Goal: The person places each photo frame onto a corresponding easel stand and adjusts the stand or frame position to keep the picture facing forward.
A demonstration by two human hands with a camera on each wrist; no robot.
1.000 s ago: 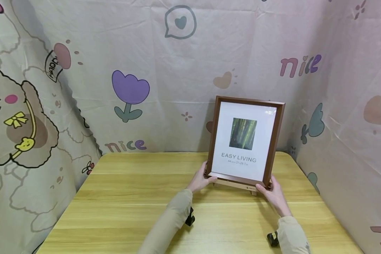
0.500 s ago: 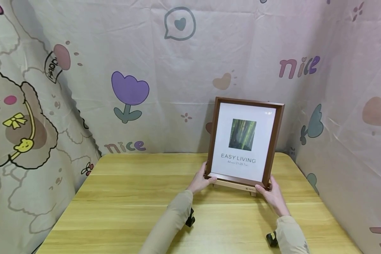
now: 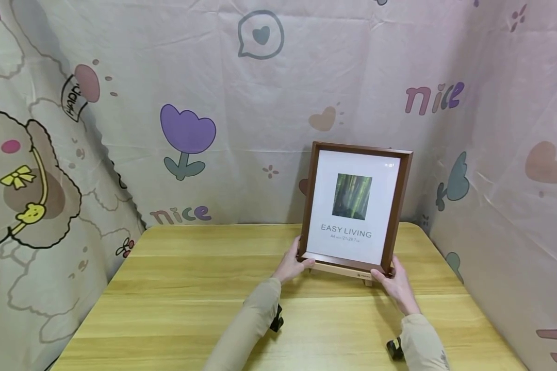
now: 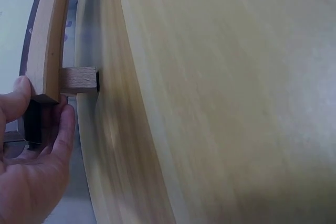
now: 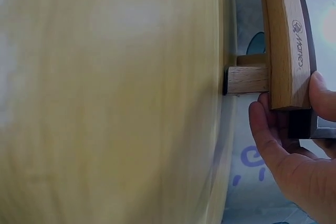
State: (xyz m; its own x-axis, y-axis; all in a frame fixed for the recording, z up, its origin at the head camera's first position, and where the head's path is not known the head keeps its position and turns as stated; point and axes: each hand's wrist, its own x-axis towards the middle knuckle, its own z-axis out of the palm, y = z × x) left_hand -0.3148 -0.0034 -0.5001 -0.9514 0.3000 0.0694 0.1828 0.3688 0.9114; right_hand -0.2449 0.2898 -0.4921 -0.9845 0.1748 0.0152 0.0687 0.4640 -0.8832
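A brown picture frame (image 3: 355,206) with a white insert reading EASY LIVING leans back on a small wooden easel (image 3: 339,270). My left hand (image 3: 291,265) holds its lower left corner, thumb on the front edge. At the lower right corner my right hand (image 3: 399,287) grips it in the same way. In the left wrist view, the fingers of the left hand (image 4: 37,179) curl behind the frame beside the easel's ledge (image 4: 48,45). The right wrist view shows the right hand (image 5: 299,169) around the dark corner, just below the ledge's end (image 5: 286,45). Most of the easel is hidden behind the frame.
The easel stands toward the back right of a light wooden table (image 3: 204,273). A printed cloth (image 3: 260,103) hangs close behind the table and along both sides. Black wrist devices (image 3: 276,318) sit under both sleeves.
The whole head view has shifted slightly, the scene moving a little to the left. Both hands keep their hold on the picture frame, which stays in place on the easel.
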